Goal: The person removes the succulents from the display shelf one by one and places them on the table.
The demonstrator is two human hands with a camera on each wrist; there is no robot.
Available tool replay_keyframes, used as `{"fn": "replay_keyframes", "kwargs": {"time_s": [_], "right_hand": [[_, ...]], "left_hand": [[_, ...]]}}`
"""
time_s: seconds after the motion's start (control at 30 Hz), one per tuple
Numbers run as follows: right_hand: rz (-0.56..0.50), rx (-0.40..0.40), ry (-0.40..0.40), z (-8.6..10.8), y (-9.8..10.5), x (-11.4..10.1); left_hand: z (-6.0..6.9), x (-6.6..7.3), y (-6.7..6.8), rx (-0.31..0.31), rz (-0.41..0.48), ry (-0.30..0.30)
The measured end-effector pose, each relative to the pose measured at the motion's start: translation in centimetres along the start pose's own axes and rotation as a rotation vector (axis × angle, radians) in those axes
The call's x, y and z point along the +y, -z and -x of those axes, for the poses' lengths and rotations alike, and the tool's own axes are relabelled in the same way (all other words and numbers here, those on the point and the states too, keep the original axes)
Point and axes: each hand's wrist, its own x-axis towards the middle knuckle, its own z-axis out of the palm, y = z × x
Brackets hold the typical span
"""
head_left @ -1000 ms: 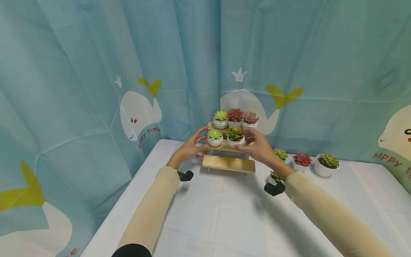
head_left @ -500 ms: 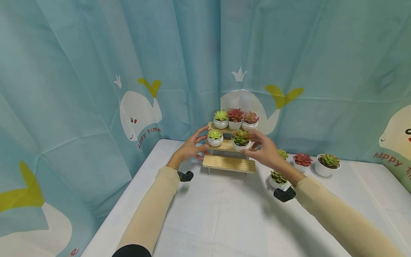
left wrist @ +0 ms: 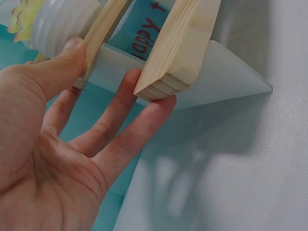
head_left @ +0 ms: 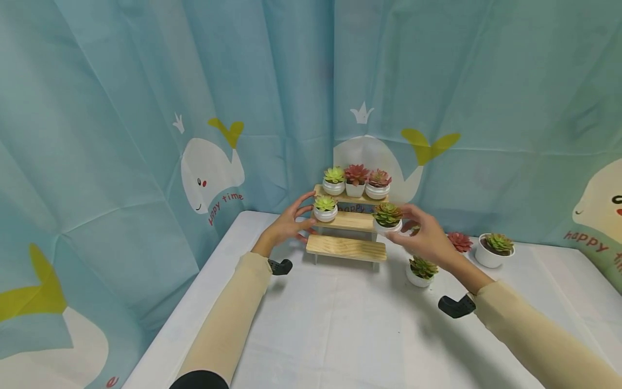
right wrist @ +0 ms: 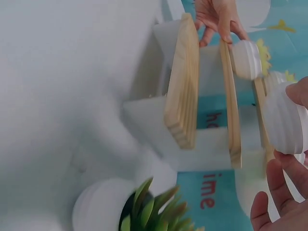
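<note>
Reaching over a white table [head_left: 320,324], two beige sleeves [head_left: 228,319] are nearest to me, with a black device [head_left: 457,306] at each wrist. A little farther, a dark green plant in a white pot [head_left: 421,271] stands on the cloth, to the right of the wooden stand [head_left: 346,247], whose lowest plank carries no plant.

Behind it the right hand [head_left: 430,237] is grasping a green-reddish succulent [head_left: 387,216] by its white pot, between thumb and fingers. This pot is just at the right end of the middle plank [head_left: 350,220]; if it touches the wood, I cannot tell. The left hand [head_left: 286,224] is not clenched: its spread fingers rest against the stand's left end, beside a light green succulent [head_left: 325,208] on the middle plank.

Farther to the right I see a red plant [head_left: 460,241], partly covered by the right hand, and a round white pot [head_left: 491,254] with a green rosette. Three potted plants [head_left: 356,178] share the top plank, one light green and two reddish. Last hangs a blue curtain [head_left: 291,81] with whales.
</note>
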Motion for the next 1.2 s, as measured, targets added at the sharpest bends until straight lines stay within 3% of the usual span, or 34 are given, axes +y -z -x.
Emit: {"fn": "replay_keyframes", "kwargs": {"time_s": [0.43,1.2], "right_hand": [[0.061,0.081,0.001,2.9,2.8,2.3],[0.077,0.13,-0.138,8.9,6.2,7.2]], "left_hand": [[-0.1,0.1,0.2,0.0,0.013,0.011],[-0.1,0.0,0.2,-0.005,0.01,0.001]]}}
